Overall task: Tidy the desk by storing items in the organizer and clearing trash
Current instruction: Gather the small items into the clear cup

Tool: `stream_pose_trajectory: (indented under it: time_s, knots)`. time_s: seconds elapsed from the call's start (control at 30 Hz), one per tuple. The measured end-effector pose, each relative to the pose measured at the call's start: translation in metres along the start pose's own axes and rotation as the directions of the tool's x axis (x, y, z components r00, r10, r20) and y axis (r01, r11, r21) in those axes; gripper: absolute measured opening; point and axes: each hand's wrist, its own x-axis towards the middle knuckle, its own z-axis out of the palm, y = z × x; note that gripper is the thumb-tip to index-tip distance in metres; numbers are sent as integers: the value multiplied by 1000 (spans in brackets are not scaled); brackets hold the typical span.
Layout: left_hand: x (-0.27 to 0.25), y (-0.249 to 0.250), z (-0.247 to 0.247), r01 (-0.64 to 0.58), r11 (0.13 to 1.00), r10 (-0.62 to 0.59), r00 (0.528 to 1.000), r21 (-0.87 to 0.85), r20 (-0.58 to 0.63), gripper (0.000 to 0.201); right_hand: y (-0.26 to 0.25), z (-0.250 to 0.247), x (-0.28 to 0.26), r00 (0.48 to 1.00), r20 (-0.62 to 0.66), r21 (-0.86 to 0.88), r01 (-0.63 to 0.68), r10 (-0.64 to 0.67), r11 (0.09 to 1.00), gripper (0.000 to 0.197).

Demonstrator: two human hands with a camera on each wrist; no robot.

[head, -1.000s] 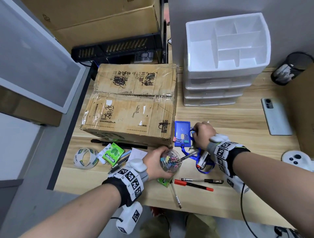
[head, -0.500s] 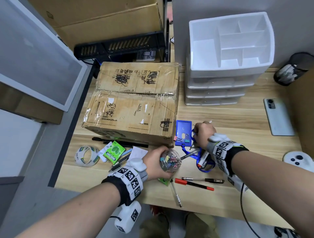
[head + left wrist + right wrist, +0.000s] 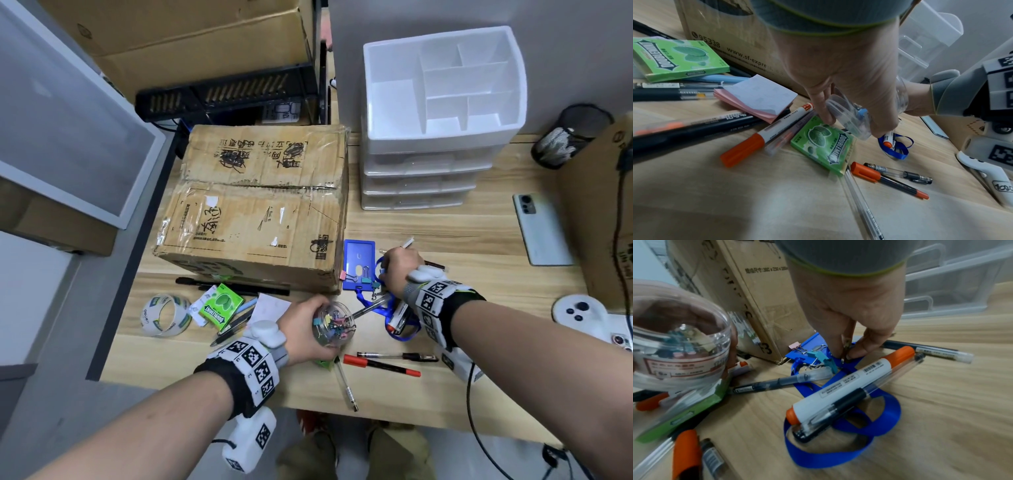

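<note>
Gathering loose clips, we grip the jar (image 3: 334,323) in our left hand (image 3: 305,330); our right hand (image 3: 849,308) pinches a clip (image 3: 846,345), next dropping it in.

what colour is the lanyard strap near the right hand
Blue; the lanyard strap shows best in the right wrist view.

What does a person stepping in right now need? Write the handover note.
Left hand grips the clear jar of binder clips, held over the desk.
Right hand pinches a small clip beside the blue card holder; loose clips lie there on the blue lanyard.
Organizer top tray holds nothing yet.
Left: remaining clips, pens, markers, gum packs, sticky notes, tape roll.
</note>
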Motion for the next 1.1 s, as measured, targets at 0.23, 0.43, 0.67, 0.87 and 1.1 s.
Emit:
stream_pose_trajectory:
  time_s: [0.23,0.43,0.67,0.87,1.1]
  knots:
    - [3,0,1,17,999,-17,1000,-31,5,79,2,-13,-9,998,-56,128,4,3,992,16]
    - [6,6,2,21,999,-22,1000,-47,-13,73,3,-37,-28,997,-71,544,48,-11,838,17]
    - [12,17,7,21,999,-21,1000,-27,-5,68,-15,-50,-74,927,160,712,130,-339,690,17]
    - [14,21,13,-12,1000,12,999,-13,-30,60,-18,-44,-89,893,210,748,115,-398,653,12]
    - [14,12,12,-1,998,-1,1000,-70,-29,64,20,-20,-54,995,-33,422,98,-93,901,20]
